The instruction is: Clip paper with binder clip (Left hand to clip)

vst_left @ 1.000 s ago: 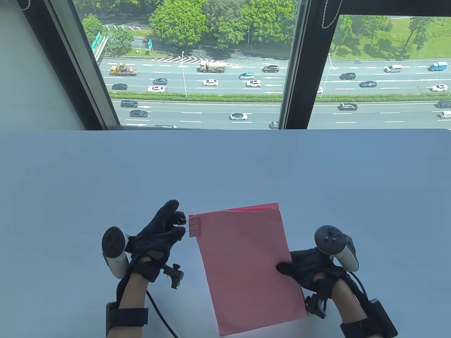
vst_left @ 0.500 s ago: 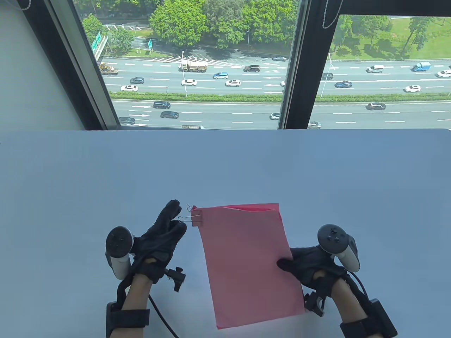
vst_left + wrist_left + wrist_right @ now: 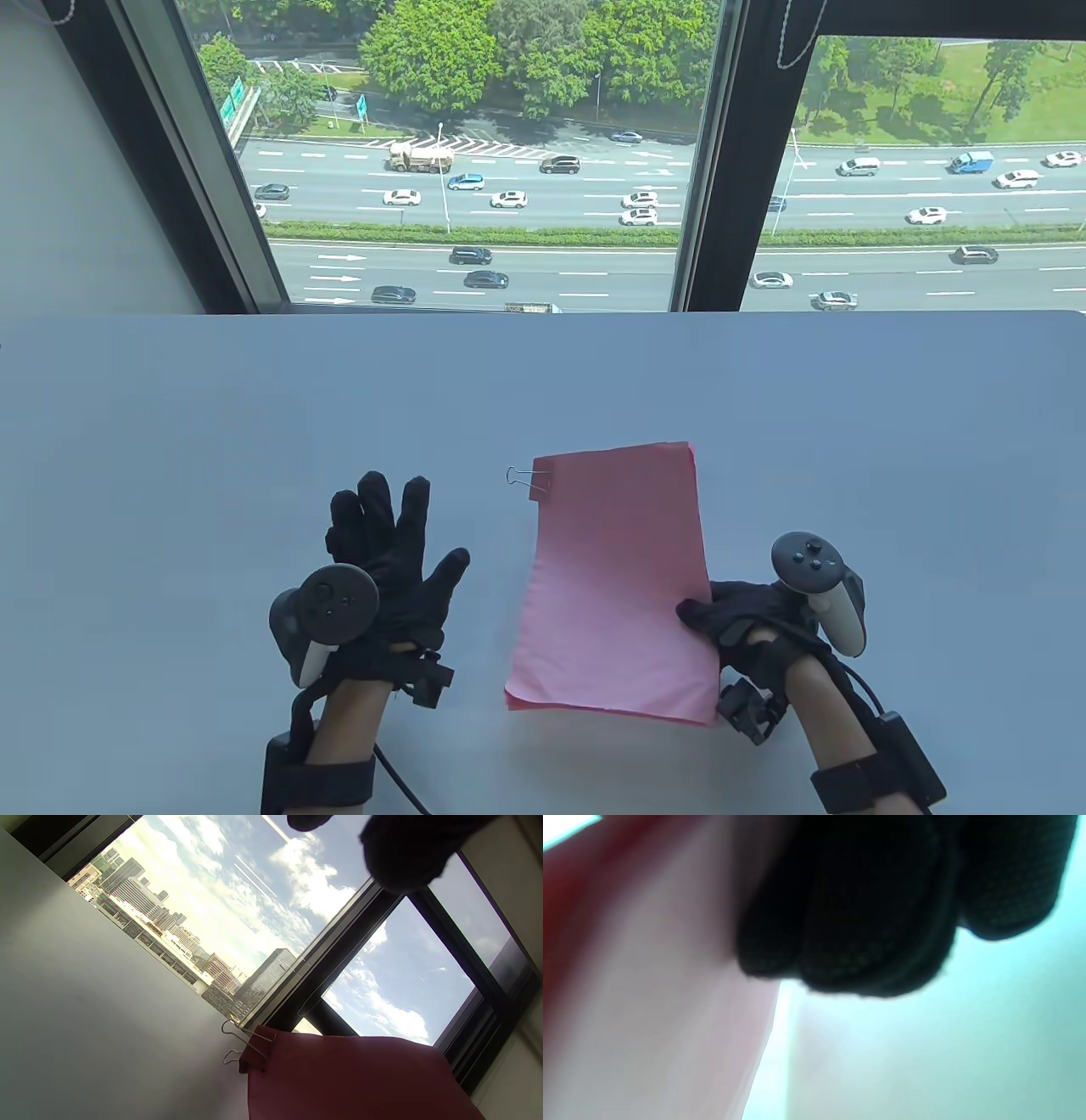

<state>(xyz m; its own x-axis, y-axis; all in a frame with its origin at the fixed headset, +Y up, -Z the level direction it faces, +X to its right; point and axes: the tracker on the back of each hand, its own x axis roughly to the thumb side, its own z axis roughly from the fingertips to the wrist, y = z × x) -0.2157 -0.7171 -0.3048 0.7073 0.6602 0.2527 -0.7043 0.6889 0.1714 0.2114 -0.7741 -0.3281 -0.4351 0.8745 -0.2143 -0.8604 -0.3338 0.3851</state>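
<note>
Since a second ago the left hand (image 3: pixel 386 556) has let go of the binder clip (image 3: pixel 533 480) and drawn back to the left, its fingers now spread wide and holding nothing, well apart from the pink paper (image 3: pixel 619 586). That paper has swung further up the white table (image 3: pixel 170 441), with the clip seated on its far left corner and the wire handles sticking out leftward. At the paper's right edge the right hand (image 3: pixel 734 615) grips it, thumb on top, while behind the table stands the window (image 3: pixel 475 153) over the road.
</note>
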